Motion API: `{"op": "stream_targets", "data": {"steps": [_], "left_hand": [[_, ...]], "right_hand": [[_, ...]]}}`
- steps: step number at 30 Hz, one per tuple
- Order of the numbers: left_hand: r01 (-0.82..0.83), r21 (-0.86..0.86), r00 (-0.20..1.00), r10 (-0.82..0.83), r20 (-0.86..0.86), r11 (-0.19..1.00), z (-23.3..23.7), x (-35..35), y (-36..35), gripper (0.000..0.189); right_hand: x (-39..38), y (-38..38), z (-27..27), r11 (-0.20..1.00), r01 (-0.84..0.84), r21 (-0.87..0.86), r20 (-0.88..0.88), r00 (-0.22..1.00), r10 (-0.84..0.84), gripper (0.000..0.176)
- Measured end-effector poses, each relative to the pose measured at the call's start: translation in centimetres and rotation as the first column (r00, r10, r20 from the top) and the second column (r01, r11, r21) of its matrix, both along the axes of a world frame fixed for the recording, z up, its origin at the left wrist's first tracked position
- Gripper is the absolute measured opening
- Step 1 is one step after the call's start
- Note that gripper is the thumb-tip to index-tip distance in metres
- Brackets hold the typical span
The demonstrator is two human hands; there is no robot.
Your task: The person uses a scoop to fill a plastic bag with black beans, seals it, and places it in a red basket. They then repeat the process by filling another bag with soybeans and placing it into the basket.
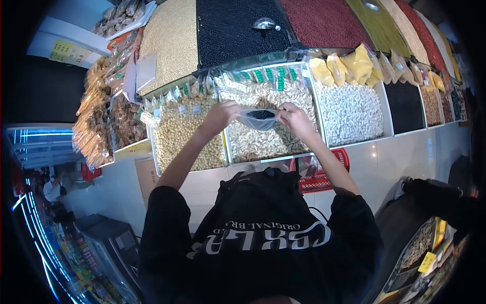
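Observation:
A clear plastic bag [258, 123] hangs between my two hands, with small dark beans visible in it. My left hand [221, 116] is closed, pinching the bag's left upper edge. At the opposite side, my right hand [295, 121] grips the right upper edge with bent fingers. The bag's rim is stretched sideways between them. Directly below and behind it lies a bin of pale, flat dried slices or seeds [263, 144]. A large bin of black beans [233, 33] is further back, with a metal scoop [265, 24] resting on top.
Round tan beans or nuts [190, 137] fill the bin at left; white speckled beans [352, 114] fill the one at right. Red beans [324, 23] lie further back. A red basket [324, 182] stands on the floor near my right forearm. Bagged dried goods [96, 116] are piled at far left.

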State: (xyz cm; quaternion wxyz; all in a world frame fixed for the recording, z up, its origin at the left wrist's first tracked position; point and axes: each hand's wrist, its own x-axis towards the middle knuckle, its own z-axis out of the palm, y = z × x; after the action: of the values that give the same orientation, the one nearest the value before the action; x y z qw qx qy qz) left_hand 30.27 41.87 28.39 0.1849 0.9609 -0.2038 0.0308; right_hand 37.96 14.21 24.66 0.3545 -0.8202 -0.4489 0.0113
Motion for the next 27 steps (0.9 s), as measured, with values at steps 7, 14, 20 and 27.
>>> {"op": "stream_targets", "data": {"steps": [7,14,20,27], "left_hand": [[-0.258,-0.292,0.96,0.21,-0.185,0.921,-3.0,-2.2,-0.3,0.028],[-0.212,-0.331,0.972,0.163,-0.168,0.92,-3.4,-3.1,0.6,0.031],[-0.312,-0.319,0.948,0.271,-0.165,0.895,-2.6,-4.0,1.0,0.026],[-0.079,-0.146,0.945,0.121,0.304,0.986,-3.0,-3.3,-6.5,0.019]], "right_hand": [[-4.5,1.7,-2.7,0.98,0.161,0.121,-0.162,0.977,-0.141,0.011],[-5.7,2.3,-4.0,0.898,0.359,0.254,-0.319,0.908,-0.273,0.019],[-6.5,4.2,-4.0,0.829,0.486,0.276,-0.437,0.832,-0.342,0.035],[-6.8,4.4,-4.4,0.846,0.447,0.292,-0.441,0.848,-0.295,0.041]]}}
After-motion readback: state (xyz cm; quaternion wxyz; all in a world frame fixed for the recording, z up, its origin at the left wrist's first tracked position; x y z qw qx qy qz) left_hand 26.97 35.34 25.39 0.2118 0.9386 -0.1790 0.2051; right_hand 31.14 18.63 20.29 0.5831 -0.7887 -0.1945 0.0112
